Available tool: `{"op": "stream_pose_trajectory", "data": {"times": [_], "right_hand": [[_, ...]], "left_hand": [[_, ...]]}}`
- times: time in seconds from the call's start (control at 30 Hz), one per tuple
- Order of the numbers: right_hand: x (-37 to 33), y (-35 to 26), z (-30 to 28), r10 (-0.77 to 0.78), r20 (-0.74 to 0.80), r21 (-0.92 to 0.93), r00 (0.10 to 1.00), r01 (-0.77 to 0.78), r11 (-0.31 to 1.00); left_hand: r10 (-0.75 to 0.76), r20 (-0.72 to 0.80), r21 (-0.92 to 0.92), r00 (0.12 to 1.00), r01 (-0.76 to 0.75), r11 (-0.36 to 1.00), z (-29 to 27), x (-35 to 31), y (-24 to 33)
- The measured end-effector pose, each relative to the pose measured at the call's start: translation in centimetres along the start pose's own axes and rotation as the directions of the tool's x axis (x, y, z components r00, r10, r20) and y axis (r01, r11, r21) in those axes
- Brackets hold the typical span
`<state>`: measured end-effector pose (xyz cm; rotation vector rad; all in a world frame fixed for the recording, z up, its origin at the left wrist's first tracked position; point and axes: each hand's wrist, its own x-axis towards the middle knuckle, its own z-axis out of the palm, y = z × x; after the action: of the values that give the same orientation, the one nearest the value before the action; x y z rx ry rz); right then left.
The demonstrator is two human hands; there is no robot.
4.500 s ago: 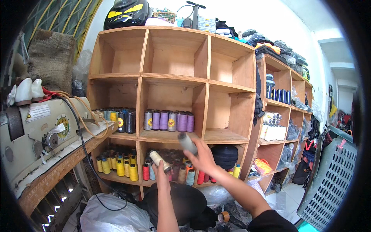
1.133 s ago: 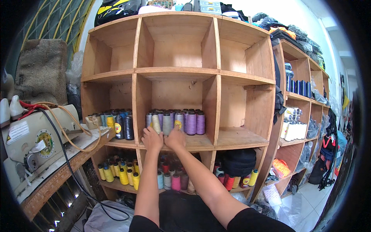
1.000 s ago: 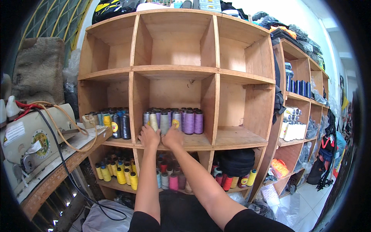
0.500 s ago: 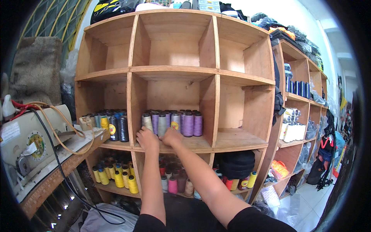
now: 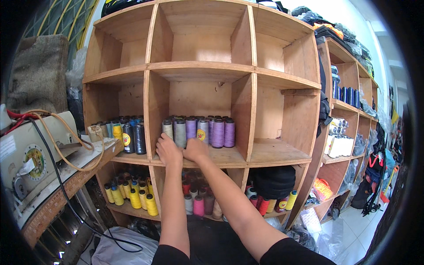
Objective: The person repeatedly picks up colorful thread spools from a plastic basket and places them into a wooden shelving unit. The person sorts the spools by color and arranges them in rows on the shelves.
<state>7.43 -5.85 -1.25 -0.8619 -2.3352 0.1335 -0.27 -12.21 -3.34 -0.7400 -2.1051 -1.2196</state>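
In the middle compartment of the wooden shelf, thread spools stand upright in a tight group. My left hand [image 5: 169, 150] is closed around the lower part of a cream spool [image 5: 167, 127] at the left end. Just right of it stands a grey spool [image 5: 179, 132]. My right hand [image 5: 195, 150], its fingers curled and partly hidden, is against the base of a purple spool [image 5: 191, 127]. Beside that are a pale lavender spool [image 5: 202, 126] with a round yellow label and several purple spools [image 5: 217, 134].
Dark and yellow spools [image 5: 139, 138] fill the left compartment. Lower compartments hold yellow spools [image 5: 151, 205], a pink spool [image 5: 198, 206] and a black bundle [image 5: 273, 182]. A machine [image 5: 37, 154] with cables sits on a bench at left. A second shelf [image 5: 338, 104] stands at right.
The view has shifted, lowering the upper shelf edge out of place. The grey spool now stands closer to the cream one, and more of the purple spool shows between it and the labelled spool.
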Motion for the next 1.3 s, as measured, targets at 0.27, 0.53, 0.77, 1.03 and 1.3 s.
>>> {"op": "stream_pose_trajectory", "data": {"times": [0.27,0.53,0.77,1.03,1.3], "right_hand": [[0.8,1.3,1.4,-0.074,-0.058,0.099,0.996,0.079,0.992],[1.4,1.5,1.8,-0.118,-0.141,0.068,0.983,0.129,0.989],[1.0,1.3,1.7,-0.17,-0.087,0.11,0.982,0.179,0.978],[2.0,1.9,2.6,-0.177,-0.02,0.141,0.984,0.178,0.974],[0.7,1.2,2.1,-0.25,-0.313,0.002,0.916,0.264,0.964]], "left_hand": [[0.052,0.006,0.0,0.999,-0.052,0.999,-0.1,-0.4,0.2],[0.041,-0.042,0.064,0.998,-0.038,0.997,0.6,-0.2,0.1],[0.035,-0.077,0.003,0.996,-0.034,0.999,0.5,-0.3,0.0],[0.043,-0.082,0.009,0.996,-0.042,0.999,0.6,-0.2,-0.1],[0.021,-0.03,0.019,0.999,-0.021,1.0,0.3,-0.3,0.1]]}}
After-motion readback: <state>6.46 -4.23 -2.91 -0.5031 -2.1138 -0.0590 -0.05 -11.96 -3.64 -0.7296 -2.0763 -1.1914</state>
